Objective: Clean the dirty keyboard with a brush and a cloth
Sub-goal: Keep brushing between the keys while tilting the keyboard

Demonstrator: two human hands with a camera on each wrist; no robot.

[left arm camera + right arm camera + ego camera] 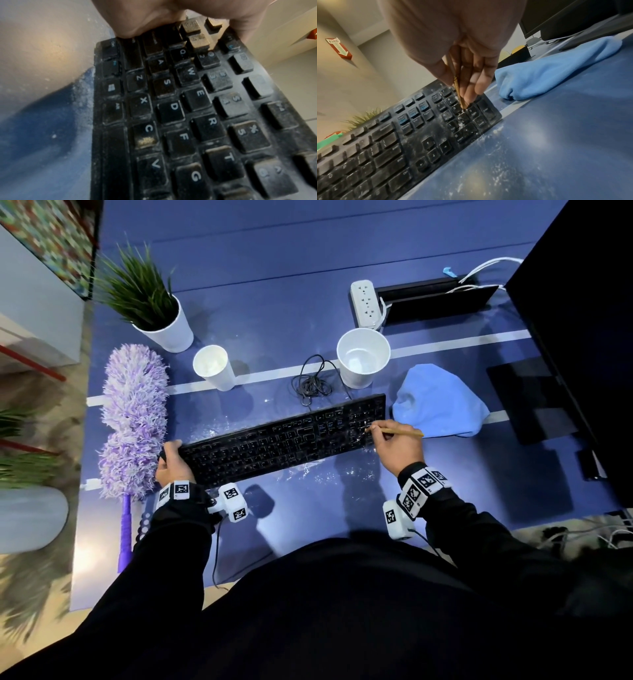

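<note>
Both forearms in black sleeves reach forward from the body over the blue table. The left hand grips the left end of the black keyboard; its thumb lies on the top corner and the fingers curl around the edge. The right hand pinches a thin wooden brush like a pen, the wrist bent down, and the tip touches the number keys at the right end, where white crumbs lie. White dust is also on the table just in front of the keyboard. Just beyond the right hand lies the blue cloth, crumpled. Farther stand two white cups and a coiled cable.
</note>
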